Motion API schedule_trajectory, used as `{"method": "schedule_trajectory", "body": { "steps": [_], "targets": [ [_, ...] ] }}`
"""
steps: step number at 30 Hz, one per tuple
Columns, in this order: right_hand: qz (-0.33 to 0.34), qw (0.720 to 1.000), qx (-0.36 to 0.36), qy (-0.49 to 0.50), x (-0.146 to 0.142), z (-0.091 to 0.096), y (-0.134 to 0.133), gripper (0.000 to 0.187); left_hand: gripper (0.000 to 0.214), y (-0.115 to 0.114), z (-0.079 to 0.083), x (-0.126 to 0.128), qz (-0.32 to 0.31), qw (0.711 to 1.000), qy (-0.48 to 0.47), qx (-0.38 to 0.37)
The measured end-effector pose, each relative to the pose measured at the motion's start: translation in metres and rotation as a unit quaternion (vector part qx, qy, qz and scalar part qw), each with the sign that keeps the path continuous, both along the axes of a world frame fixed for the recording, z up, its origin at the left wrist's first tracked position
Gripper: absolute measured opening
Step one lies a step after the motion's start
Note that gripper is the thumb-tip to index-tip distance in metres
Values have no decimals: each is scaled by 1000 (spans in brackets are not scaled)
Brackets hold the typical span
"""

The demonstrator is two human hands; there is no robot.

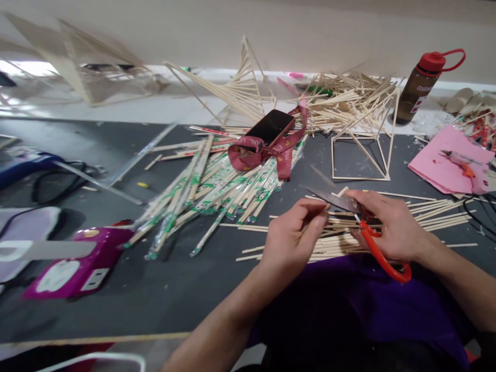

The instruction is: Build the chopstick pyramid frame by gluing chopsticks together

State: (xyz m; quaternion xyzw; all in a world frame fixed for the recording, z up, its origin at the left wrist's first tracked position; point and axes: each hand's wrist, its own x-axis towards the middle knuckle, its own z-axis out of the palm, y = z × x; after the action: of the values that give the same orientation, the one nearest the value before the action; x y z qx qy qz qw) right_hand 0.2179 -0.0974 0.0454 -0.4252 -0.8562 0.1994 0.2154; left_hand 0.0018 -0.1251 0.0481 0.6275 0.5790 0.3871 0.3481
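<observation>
My left hand [294,232] is closed in a pinch over the near sticks, its fingertips beside the scissor blades. A thin wooden stick [343,191] shows between the two hands, partly hidden by the blades and fingers. My right hand [395,225] is wrapped round the scissors [382,256] near the pivot. Their orange-red handles hang below the palm, and the metal blades point left, spread apart. Under both hands, loose bare sticks [445,217] lie side by side on the dark table.
Paper-wrapped chopsticks [205,201] are piled left of my hands, with a phone [271,126] and red lanyard [284,152] on top. Behind stand a stick frame [360,178], a heap of sticks [349,103] and a bottle [416,90]. A glue gun [461,163] rests on pink paper [434,165].
</observation>
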Motion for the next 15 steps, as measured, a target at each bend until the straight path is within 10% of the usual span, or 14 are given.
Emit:
{"method": "schedule_trajectory", "body": {
  "steps": [15],
  "targets": [
    [20, 999, 24, 13, -8, -3, -11, 55, 24, -6, 4, -1, -3, 998, 36, 45]
  ]
}}
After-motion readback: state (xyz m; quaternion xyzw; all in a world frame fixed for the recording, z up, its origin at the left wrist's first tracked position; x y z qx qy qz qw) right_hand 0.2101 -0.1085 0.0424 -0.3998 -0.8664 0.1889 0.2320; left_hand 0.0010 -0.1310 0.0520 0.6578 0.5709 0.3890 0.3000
